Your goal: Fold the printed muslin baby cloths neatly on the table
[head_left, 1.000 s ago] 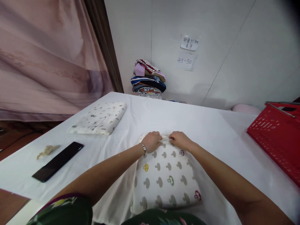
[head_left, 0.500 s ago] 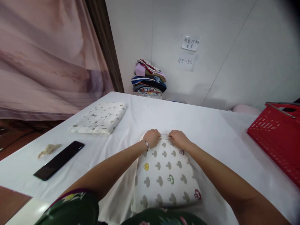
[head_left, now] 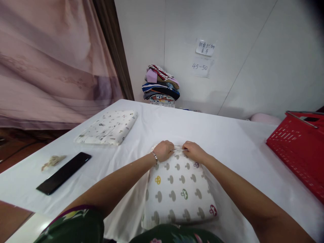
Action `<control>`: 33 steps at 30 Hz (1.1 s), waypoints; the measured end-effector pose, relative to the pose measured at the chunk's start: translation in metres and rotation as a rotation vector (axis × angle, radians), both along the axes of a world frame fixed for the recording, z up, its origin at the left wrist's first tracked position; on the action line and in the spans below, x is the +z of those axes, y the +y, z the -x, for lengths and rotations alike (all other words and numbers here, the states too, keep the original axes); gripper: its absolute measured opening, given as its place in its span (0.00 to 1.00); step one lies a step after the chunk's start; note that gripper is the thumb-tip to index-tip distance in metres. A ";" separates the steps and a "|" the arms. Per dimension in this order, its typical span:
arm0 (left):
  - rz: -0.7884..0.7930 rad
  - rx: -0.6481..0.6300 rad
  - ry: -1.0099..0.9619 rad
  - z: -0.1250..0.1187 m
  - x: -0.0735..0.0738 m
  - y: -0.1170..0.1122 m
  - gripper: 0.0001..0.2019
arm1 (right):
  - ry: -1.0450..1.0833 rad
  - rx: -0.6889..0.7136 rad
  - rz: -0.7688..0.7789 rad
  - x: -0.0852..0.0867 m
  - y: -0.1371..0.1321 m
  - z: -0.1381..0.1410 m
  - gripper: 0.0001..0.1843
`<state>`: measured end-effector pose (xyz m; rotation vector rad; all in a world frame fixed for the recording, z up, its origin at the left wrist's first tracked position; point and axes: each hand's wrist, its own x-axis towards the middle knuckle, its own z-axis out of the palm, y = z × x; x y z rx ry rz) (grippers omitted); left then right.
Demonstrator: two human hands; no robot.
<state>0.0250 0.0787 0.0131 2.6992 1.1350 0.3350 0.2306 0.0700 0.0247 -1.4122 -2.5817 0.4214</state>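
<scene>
Left hand [head_left: 164, 151] and right hand [head_left: 194, 151] pinch mushroom-print cloth [head_left: 178, 187], partly hiding its edge

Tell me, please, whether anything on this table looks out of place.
A small crumpled beige item lies loose at the left of the white table, beside a flat black object. It looks slightly stray compared with the folded mushroom-print cloth, though I cannot tell what it is. I see nothing spilled or damaged.
</scene>
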 end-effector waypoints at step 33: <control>0.165 0.310 0.105 -0.015 -0.003 0.009 0.11 | 0.182 -0.227 0.214 -0.020 0.027 -0.002 0.10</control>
